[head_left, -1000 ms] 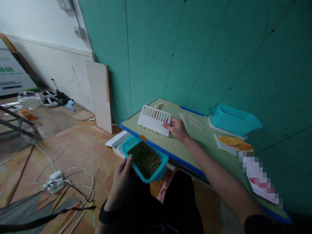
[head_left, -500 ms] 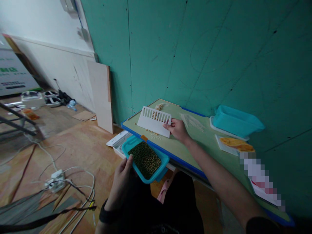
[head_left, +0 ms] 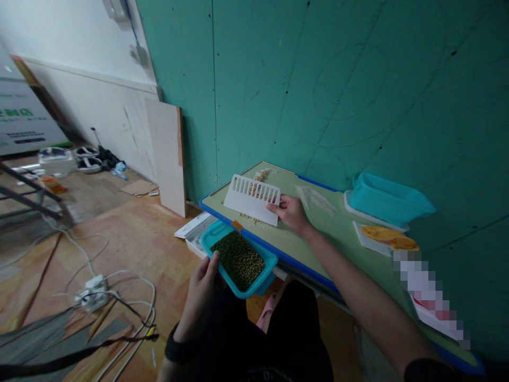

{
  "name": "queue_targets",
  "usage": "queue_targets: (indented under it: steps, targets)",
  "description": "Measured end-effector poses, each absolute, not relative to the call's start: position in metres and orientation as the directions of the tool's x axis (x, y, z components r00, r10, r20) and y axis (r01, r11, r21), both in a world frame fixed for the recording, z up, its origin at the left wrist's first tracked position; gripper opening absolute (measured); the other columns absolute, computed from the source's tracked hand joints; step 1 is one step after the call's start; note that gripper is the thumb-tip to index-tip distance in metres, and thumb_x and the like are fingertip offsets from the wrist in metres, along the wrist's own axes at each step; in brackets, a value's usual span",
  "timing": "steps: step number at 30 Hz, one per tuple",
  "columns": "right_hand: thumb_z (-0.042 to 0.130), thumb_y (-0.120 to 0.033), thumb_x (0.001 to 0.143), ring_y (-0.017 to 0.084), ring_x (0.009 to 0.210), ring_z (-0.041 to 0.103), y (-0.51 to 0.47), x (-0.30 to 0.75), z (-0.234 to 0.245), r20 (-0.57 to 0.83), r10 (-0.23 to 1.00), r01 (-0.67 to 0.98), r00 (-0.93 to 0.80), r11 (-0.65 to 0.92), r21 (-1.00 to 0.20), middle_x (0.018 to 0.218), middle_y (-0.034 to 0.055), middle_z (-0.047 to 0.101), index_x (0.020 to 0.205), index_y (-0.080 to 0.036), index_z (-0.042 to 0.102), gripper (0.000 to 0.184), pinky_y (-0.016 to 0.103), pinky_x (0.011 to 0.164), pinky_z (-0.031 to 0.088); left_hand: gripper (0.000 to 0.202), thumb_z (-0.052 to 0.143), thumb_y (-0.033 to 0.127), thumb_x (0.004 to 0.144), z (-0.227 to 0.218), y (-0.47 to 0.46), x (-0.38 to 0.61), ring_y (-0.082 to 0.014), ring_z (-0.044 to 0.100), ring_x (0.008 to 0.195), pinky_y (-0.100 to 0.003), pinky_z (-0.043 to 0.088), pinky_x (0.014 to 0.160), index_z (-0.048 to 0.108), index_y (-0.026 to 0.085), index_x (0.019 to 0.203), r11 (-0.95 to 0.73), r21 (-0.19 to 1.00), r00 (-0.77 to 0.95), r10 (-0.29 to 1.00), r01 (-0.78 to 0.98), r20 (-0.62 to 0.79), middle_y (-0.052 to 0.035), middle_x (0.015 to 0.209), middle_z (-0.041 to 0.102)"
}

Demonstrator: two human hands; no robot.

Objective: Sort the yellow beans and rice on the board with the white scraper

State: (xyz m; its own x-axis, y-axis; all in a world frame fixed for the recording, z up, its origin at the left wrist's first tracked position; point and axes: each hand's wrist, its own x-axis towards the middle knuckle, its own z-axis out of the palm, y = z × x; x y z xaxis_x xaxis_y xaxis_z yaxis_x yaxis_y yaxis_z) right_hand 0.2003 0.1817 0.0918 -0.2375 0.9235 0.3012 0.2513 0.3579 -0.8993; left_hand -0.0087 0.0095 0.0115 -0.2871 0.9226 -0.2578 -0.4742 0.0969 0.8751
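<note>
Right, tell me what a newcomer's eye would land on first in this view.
First comes the teal tray full of small dark green beans, which the left hand holds just below the near edge of the blue-rimmed table. Next is the white slotted board, gripped by the right hand and tilted on the tabletop beside scattered pale grains. A big teal wall rises behind it all.

The left hand point(head_left: 202, 286) sat near and low, fingers curled in a grip, thumb on top. The right arm stretched far, right hand point(head_left: 292, 214) pinching.
</note>
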Motion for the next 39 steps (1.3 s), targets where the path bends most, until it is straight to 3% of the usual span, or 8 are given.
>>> queue_targets:
  steps: [15,26,39]
  targets:
    - [0.081,-0.051,0.068,0.027,0.08,0.076,0.17,0.194,0.097,0.264,0.928,0.219,-0.263,0.324,-0.92,0.088,0.0128,0.079,0.093,-0.013,0.075,0.045,0.036,0.065,0.062,0.046,0.081,0.06,0.067,0.014,0.008,-0.009,-0.0113,0.044,0.049,-0.025,0.037,0.048,0.066,0.017,0.073,0.081,0.902,-0.301,0.926,-0.424,-0.225,0.0054,0.054,0.049]
    - [0.078,-0.044,0.073,0.024,0.076,0.075,0.165,0.198,0.096,0.289,0.914,0.248,-0.285,0.362,-0.899,0.093,0.0121,0.079,0.093,-0.015,0.075,0.036,0.034,0.061,0.062,0.054,0.084,0.06,0.062,0.013,0.009,-0.007,-0.0151,0.056,0.059,-0.026,0.044,0.054,0.073,0.014,0.089,0.089,0.878,-0.314,0.913,-0.471,-0.26,-0.0001,0.067,0.065]
    - [0.078,-0.045,0.072,0.026,0.078,0.076,0.152,0.205,0.101,0.275,0.915,0.216,-0.295,0.345,-0.913,0.09,0.0117,0.079,0.096,-0.014,0.076,0.039,0.035,0.065,0.062,0.051,0.083,0.06,0.065,0.001,0.012,-0.009,-0.0148,0.055,0.057,-0.026,0.041,0.053,0.073,0.015,0.087,0.068,0.874,-0.3,0.924,-0.481,-0.237,0.0005,0.065,0.064]
